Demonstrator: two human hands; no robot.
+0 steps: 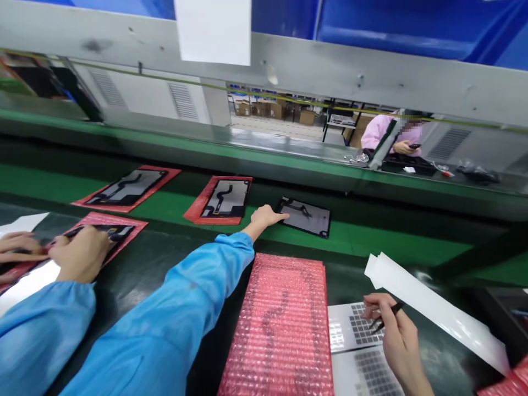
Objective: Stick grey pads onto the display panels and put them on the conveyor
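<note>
My left hand (266, 216), in a blue sleeve, reaches over the green belt and grips the left edge of a flat screen panel (309, 217). This panel has a grey back, a black border and a dark ribbon cable. My right hand (394, 330) is closed round black tweezers (388, 316), tips pointing down-left over a white sheet of small dark square stickers (358, 322). Between my arms lies a red bubble-wrap bag (284, 324), with the dark outline of a panel showing through it.
Two more panels on red bags, a left one (134, 187) and a middle one (226, 198), lie on the belt (367, 225). A co-worker's hands (82, 253) handle another panel at left. White strips (437, 311) lie at right. Beyond the ledge sits a person in pink (377, 132).
</note>
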